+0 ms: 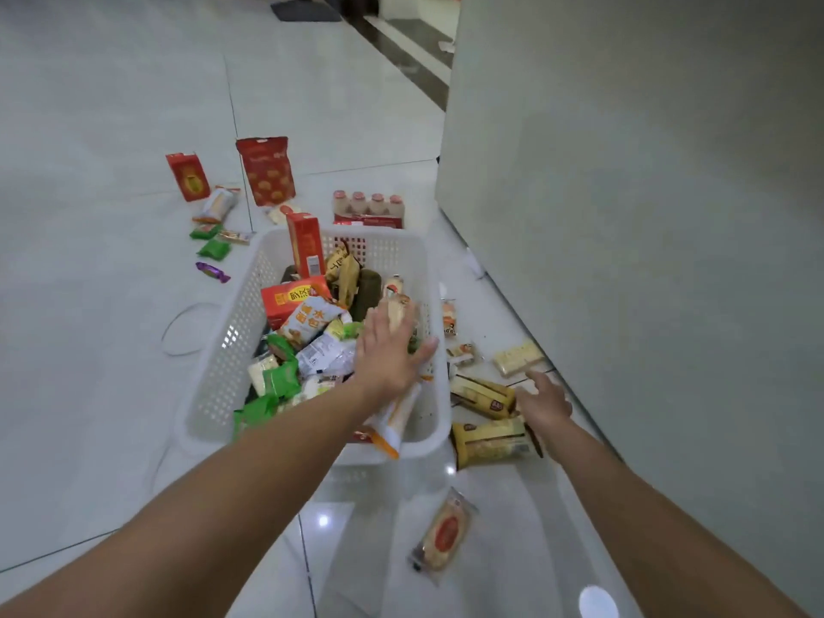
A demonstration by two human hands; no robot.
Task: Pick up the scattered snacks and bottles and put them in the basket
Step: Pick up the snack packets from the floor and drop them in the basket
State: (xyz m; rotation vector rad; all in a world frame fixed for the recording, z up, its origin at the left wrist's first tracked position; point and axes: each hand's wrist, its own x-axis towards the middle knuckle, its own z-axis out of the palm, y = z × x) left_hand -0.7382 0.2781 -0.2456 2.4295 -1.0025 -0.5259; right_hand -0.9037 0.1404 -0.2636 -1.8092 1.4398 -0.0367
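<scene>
Single head-worn wide-angle view, forward and down (close over the basket [223, 350])

Our bare left forearm [232, 475] stretches well forward, angled to the right, and our left hand [388, 350] is flat, palm down, fingers straight, thumb splayed out to the right. Our bare right forearm [633, 497] slants inward; our right hand [546, 401] hangs low, palm down, fingers relaxed, gripping nothing.
</scene>
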